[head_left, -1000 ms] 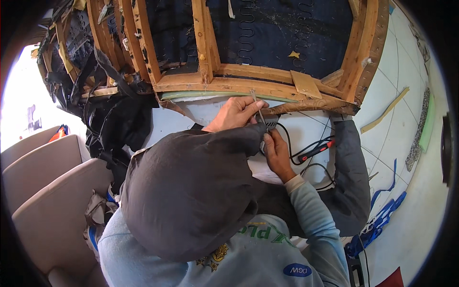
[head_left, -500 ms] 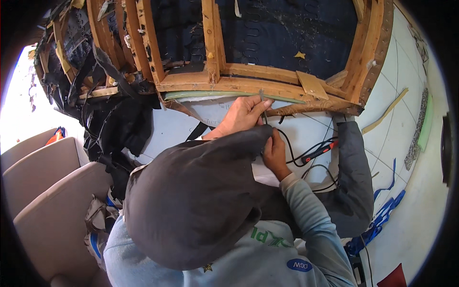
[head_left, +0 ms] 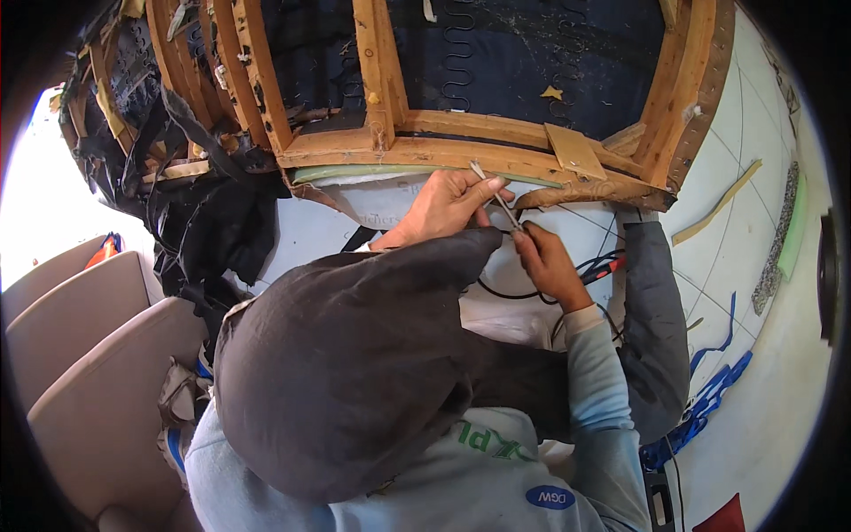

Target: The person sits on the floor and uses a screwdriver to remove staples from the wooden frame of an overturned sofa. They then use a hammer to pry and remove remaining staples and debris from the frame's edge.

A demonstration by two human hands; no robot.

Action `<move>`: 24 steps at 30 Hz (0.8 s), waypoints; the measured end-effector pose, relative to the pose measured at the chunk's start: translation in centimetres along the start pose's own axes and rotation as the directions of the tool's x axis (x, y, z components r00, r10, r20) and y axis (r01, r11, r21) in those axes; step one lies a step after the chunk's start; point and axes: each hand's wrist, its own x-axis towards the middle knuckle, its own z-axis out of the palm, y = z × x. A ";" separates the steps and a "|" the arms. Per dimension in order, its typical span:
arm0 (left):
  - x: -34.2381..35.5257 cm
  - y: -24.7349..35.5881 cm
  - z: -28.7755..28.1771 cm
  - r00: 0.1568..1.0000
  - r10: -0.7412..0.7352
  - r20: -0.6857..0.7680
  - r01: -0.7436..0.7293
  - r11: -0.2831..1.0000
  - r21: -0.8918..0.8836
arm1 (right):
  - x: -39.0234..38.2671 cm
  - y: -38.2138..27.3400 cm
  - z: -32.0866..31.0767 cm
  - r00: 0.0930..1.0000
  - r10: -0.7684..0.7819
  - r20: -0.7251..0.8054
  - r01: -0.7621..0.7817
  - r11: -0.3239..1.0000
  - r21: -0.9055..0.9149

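Observation:
A slim metal tool (head_left: 503, 206) slants from the wooden frame's lower rail (head_left: 425, 156) down to my right hand (head_left: 551, 264). My right fingers are closed around its near end; its exact kind is hard to make out. My left hand (head_left: 448, 206) pinches the shaft close to the far tip, which rests at the rail. Brown covering (head_left: 585, 191) hangs loose along the rail to the right of my hands. A pale green strip (head_left: 381, 170) runs under the rail to the left. Part of my left hand's grip is hidden behind its own fingers.
Torn black fabric (head_left: 222, 235) hangs at the left, near beige panels (head_left: 106, 372). My bent legs in dark trousers (head_left: 346, 363) lie below my hands. A black cable and a red-and-black tool (head_left: 607, 269) are on the tiled floor at right, beyond them blue strips (head_left: 709, 403).
My right hand has moved right, swinging the tool from nearly upright to a slant. My left hand stays at the rail. The whole view has shifted slightly.

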 end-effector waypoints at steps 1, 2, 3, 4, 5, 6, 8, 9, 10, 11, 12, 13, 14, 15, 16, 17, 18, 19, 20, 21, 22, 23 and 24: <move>-0.1 -0.1 0.2 1.000 -0.004 -0.022 0.003 0.999 -0.043 | -0.2 0.7 1.0 0.995 0.086 0.053 -0.095 0.974 0.205; 0.1 0.1 0.2 1.000 -0.018 -0.011 0.017 1.000 -0.013 | 0.0 1.2 2.0 0.999 0.019 -0.051 -0.012 0.989 0.147; -0.1 0.4 -0.1 0.999 -0.031 -0.014 0.031 0.999 0.015 | 0.5 1.6 3.3 0.989 -0.059 -0.139 0.070 0.994 0.078; -0.1 0.6 -0.2 0.999 -0.045 -0.018 0.045 0.998 0.043 | 0.9 1.9 4.3 0.965 -0.141 -0.219 0.145 0.989 0.003; -0.1 0.3 -0.1 0.998 -0.045 -0.034 0.047 0.997 0.057 | 1.5 2.4 5.2 0.920 -0.221 -0.323 0.189 0.973 -0.130; 0.2 0.2 -0.1 0.998 -0.045 -0.043 0.048 0.996 0.073 | 2.1 3.7 5.6 0.880 -0.283 -0.381 0.185 0.944 -0.274; 0.4 0.2 0.0 0.998 -0.013 -0.056 0.018 0.997 0.080 | 4.2 6.0 5.5 0.778 -0.434 -0.454 0.141 0.825 -0.547; 0.5 0.3 0.1 0.998 0.018 -0.058 -0.013 0.997 0.071 | 5.4 7.0 5.3 0.685 -0.552 -0.475 0.124 0.731 -0.671; 0.6 0.3 0.3 0.997 0.046 -0.058 -0.043 0.997 0.056 | 6.1 7.2 4.2 0.673 -0.593 -0.442 0.131 0.684 -0.718; 0.7 0.2 0.5 0.998 0.035 -0.048 -0.032 0.998 0.057 | 6.7 7.4 2.9 0.659 -0.632 -0.407 0.136 0.633 -0.762; 0.7 0.2 0.3 0.999 0.019 -0.042 -0.016 0.998 0.068 | 7.2 6.9 2.5 0.642 -0.669 -0.375 0.145 0.586 -0.797; 0.6 0.3 0.0 0.999 0.004 -0.034 -0.001 0.997 0.078 | 6.6 6.4 2.7 0.665 -0.626 -0.406 0.164 0.654 -0.739; 0.5 0.1 -0.1 1.000 -0.004 -0.022 0.006 0.998 0.068 | 5.4 6.1 3.4 0.721 -0.550 -0.422 0.193 0.743 -0.641; 0.4 0.0 -0.1 1.000 -0.003 -0.020 0.004 0.999 0.051 | 4.4 5.6 3.9 0.772 -0.482 -0.414 0.219 0.814 -0.538; 0.5 -0.1 0.0 1.000 -0.003 -0.016 0.003 0.999 0.034 | 3.4 5.1 4.4 0.821 -0.412 -0.395 0.233 0.873 -0.428; 0.6 0.1 0.0 1.000 0.012 -0.012 -0.012 0.999 0.045 | 2.5 4.7 4.7 0.875 -0.326 -0.357 0.241 0.935 -0.262; 0.5 -0.1 0.0 1.000 0.017 -0.010 -0.017 0.998 0.056 | 2.1 4.2 4.9 0.895 -0.290 -0.339 0.226 0.950 -0.217; 0.4 -0.3 -0.1 1.000 0.022 -0.007 -0.022 0.998 0.067 | 1.7 3.6 4.9 0.912 -0.255 -0.320 0.208 0.963 -0.173; 0.3 -0.2 -0.1 1.000 0.022 -0.013 -0.021 0.997 0.073 | 1.3 3.0 4.9 0.928 -0.215 -0.304 0.184 0.975 -0.129; 0.3 -0.2 -0.1 1.000 0.022 -0.020 -0.021 0.997 0.079 | 1.1 2.4 5.0 0.938 -0.186 -0.293 0.164 0.981 -0.098; 0.3 -0.1 -0.2 0.999 0.023 -0.027 -0.020 0.996 0.084 | 0.7 2.2 5.9 0.914 -0.196 -0.354 0.156 0.978 -0.139; 0.5 0.1 -0.1 1.000 0.024 -0.014 -0.023 0.998 0.061 | 0.2 2.1 6.9 0.885 -0.208 -0.416 0.138 0.972 -0.191; 0.4 0.3 -0.2 1.000 0.022 -0.011 -0.021 0.999 0.044 | 0.1 1.4 7.8 0.855 -0.226 -0.468 0.125 0.964 -0.236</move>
